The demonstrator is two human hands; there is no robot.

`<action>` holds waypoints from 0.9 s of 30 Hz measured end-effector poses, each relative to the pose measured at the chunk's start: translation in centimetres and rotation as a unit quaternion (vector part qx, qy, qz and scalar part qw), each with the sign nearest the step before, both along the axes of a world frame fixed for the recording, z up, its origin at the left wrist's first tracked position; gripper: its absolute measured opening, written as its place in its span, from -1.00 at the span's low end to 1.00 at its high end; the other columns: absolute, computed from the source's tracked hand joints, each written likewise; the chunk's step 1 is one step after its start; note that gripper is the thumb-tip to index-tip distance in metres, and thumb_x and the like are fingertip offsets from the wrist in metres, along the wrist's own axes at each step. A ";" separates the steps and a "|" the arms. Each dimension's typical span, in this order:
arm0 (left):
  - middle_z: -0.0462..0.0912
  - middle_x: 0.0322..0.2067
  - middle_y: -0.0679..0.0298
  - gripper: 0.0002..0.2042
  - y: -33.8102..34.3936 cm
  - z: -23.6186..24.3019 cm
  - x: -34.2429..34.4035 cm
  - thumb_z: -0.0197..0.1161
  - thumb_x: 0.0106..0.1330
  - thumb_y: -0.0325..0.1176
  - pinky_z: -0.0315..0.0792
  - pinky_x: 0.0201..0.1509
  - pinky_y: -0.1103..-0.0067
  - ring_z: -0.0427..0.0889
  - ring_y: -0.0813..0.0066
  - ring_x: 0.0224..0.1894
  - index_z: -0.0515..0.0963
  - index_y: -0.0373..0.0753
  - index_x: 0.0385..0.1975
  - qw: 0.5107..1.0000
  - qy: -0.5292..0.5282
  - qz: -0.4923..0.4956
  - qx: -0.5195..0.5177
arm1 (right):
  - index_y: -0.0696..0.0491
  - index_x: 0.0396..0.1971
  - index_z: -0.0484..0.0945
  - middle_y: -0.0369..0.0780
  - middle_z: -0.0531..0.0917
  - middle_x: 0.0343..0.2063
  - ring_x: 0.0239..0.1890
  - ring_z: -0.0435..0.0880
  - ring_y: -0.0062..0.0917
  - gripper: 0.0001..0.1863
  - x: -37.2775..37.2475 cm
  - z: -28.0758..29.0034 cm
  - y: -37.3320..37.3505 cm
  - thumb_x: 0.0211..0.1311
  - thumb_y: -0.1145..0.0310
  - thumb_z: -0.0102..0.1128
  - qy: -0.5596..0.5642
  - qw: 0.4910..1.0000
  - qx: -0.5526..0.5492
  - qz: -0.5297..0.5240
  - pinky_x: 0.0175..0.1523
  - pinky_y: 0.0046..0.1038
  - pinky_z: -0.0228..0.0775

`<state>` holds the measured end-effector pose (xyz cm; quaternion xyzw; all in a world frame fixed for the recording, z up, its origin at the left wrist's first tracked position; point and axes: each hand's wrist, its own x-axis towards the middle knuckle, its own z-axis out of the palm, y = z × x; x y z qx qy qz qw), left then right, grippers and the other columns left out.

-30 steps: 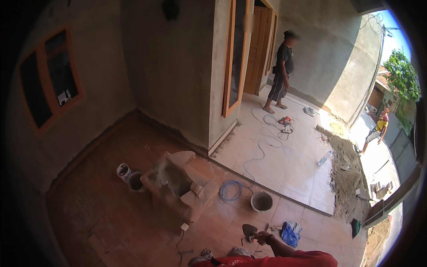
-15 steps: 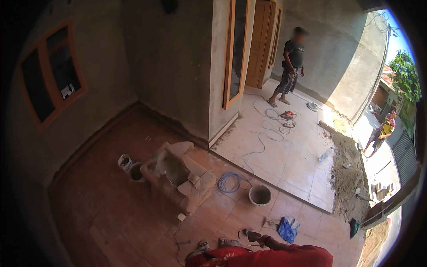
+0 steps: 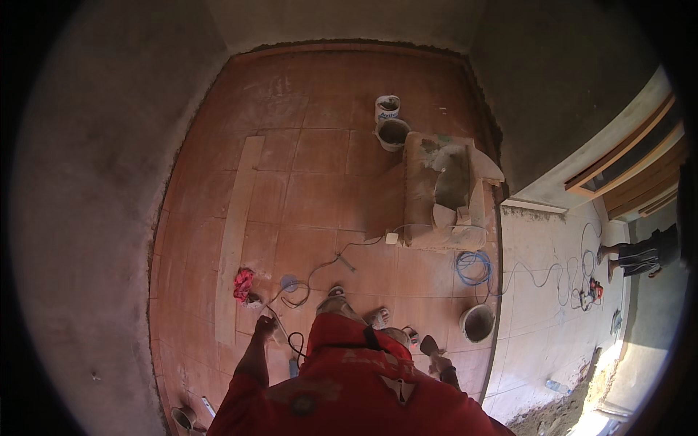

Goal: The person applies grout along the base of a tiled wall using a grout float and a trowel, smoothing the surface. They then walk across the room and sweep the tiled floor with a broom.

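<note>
2 buckets (image 3: 392, 123), grey mortar inside

We count three buckets: two (image 3: 387, 107) (image 3: 393, 134) touching at the far wall, one (image 3: 478, 323) near the doorway. One blue hose coil (image 3: 472, 267), one red rag (image 3: 243, 284), one long plank (image 3: 234, 232), one trowel (image 3: 429, 345).

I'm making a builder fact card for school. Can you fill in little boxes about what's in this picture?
Place: floor of reddish tiles between grey walls
Left hand: near a thin cable and a red rag; grip unclear
Right hand: holds a trowel
Buckets: two by the cement-caked box, one grey bucket near the right hand
Hose: blue coil
Other person: legs at the right edge
</note>
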<state>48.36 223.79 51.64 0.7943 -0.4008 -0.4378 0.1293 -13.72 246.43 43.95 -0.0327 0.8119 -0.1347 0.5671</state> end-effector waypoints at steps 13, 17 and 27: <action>0.53 -0.51 0.23 -0.74 10.9 -3.0 7.6 0.22 0.17 -0.22 0.25 -0.69 0.52 0.35 0.50 -0.68 0.39 -0.18 -0.25 0.952 0.071 0.270 0.126 | 0.14 -0.37 0.43 -0.16 0.51 -0.69 -0.75 0.50 -0.42 -0.54 6.2 11.7 -29.5 0.20 -0.03 -0.01 -0.064 0.973 -0.029 0.220 -0.67 -0.38 0.41; 0.46 -0.62 0.25 -0.79 8.6 -3.3 8.8 0.18 0.17 -0.28 0.25 -0.70 0.48 0.34 0.51 -0.69 0.38 -0.19 -0.28 0.931 0.079 0.335 0.119 | 0.10 -0.33 0.44 -0.19 0.50 -0.68 -0.77 0.48 -0.46 -0.58 10.8 14.8 -37.4 0.22 -0.01 -0.05 -0.053 0.967 -0.162 0.187 -0.70 -0.43 0.38; 0.53 -0.60 0.28 -0.84 -8.3 -4.8 8.9 0.18 0.14 -0.29 0.25 -0.71 0.54 0.39 0.54 -0.68 0.44 -0.21 -0.37 0.936 0.088 0.340 0.011 | 0.17 -0.31 0.44 -0.19 0.54 -0.58 -0.66 0.54 -0.53 -0.74 16.4 18.6 -56.8 0.14 0.28 0.10 -0.209 0.942 -0.227 0.134 -0.62 -0.53 0.41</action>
